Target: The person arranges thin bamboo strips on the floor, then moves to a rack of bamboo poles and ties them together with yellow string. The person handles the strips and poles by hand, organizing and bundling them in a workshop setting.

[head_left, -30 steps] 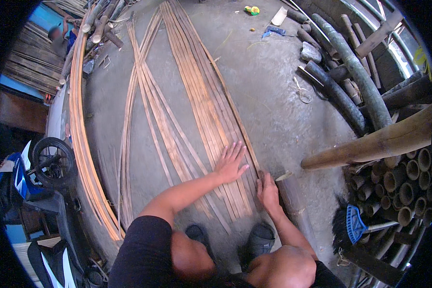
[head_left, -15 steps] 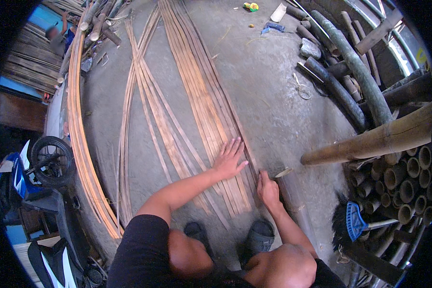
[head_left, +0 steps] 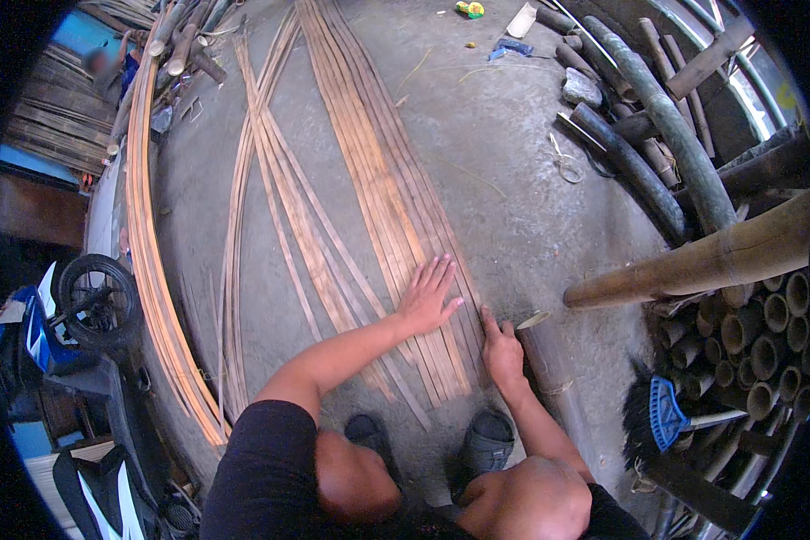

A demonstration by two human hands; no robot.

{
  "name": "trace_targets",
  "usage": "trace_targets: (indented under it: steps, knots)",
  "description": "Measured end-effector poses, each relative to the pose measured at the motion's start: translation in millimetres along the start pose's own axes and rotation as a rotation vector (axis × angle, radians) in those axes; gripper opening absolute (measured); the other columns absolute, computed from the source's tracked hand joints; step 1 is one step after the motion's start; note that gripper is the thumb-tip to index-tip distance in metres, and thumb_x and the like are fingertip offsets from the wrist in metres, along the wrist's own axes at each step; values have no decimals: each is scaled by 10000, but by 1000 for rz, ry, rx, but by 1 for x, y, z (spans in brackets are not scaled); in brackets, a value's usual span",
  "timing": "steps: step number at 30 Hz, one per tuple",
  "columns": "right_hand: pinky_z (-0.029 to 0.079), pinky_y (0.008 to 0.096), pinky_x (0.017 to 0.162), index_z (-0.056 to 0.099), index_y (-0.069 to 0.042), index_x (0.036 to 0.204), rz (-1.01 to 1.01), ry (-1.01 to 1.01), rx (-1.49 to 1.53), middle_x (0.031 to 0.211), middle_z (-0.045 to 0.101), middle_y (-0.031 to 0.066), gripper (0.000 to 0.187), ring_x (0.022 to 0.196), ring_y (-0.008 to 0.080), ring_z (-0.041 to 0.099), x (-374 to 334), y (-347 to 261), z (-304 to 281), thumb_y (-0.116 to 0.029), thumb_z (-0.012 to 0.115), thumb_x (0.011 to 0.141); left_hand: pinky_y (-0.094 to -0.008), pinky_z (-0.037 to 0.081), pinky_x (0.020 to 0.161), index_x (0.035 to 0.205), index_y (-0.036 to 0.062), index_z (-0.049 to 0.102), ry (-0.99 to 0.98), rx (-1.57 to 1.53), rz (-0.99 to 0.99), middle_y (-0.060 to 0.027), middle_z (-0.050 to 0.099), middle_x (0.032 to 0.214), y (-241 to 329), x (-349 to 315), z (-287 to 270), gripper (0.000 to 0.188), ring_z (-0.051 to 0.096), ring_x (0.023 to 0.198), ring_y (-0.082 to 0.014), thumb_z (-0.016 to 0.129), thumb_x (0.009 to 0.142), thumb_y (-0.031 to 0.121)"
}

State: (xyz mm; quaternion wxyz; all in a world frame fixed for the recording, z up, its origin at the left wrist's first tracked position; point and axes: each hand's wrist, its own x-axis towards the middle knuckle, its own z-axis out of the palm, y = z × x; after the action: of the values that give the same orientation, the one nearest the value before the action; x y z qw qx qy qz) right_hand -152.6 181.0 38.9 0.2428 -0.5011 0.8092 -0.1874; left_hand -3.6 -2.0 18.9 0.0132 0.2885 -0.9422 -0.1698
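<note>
Head view: the row of bamboo strips (head_left: 369, 189) is lying straight ahead of the person, long axis running away from the feet and leaning a bit left toward its far end. Right hand (head_left: 502, 353) is sitting closest to the row's right edge and looks to be touching it, index finger pointing up along the edge, the others curling in; can't tell if it's pinching anything. Left hand (head_left: 429, 295) is resting palm down across the row, thumb out wide, gripping nothing. Strips are all lying on grey concrete floor (head_left: 522, 198).

As for the room: right of the row's near end, a cut bamboo length (head_left: 558, 391) is lying by the right forearm. Further right of the row, a blue broom (head_left: 666, 414) is leaning, then bamboo tubes (head_left: 765, 333) are piling up. Well left of the row, a wheel (head_left: 99, 300) is showing. Just left of its far half, loose strips (head_left: 259, 117) are crossing.
</note>
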Motion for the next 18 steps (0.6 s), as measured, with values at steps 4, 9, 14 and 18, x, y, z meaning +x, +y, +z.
trace_targets:
  steps: [4, 9, 14, 18]
  knots:
    - [582, 537, 723, 481, -240, 1496, 17, 7, -44, 1169, 577, 358, 583, 848, 520, 678, 3, -5, -1, -50, 502, 945, -552, 191, 1219, 1563, -7, 281, 24, 4, -3, -215, 268, 1628, -2, 3, -3, 801, 267, 1496, -395, 488, 1002, 526]
    - [576, 536, 750, 495, -217, 1491, -12, -34, -43, 1121, 593, 341, 587, 878, 504, 677, 5, -6, -5, -38, 507, 933, -555, 254, 1178, 1575, 80, 316, 90, -17, 5, -206, 363, 1571, -2, 6, -6, 736, 358, 1428, -395, 494, 1002, 506]
    - [564, 537, 780, 530, -136, 1443, -103, 55, -65, 1054, 612, 306, 535, 886, 502, 657, 2, -7, -9, -31, 530, 918, -536, 302, 1133, 1575, 182, 353, 7, 71, 23, -183, 439, 1502, -7, 10, -6, 660, 403, 1367, -399, 512, 1004, 472]
    - [534, 516, 835, 575, -3, 1319, -73, 100, 46, 1058, 627, 281, 379, 949, 472, 628, -6, 2, -2, -24, 528, 944, -524, 318, 1115, 1554, 170, 397, -1, -35, 11, -158, 463, 1479, -20, 20, -10, 606, 420, 1331, -389, 513, 1014, 420]
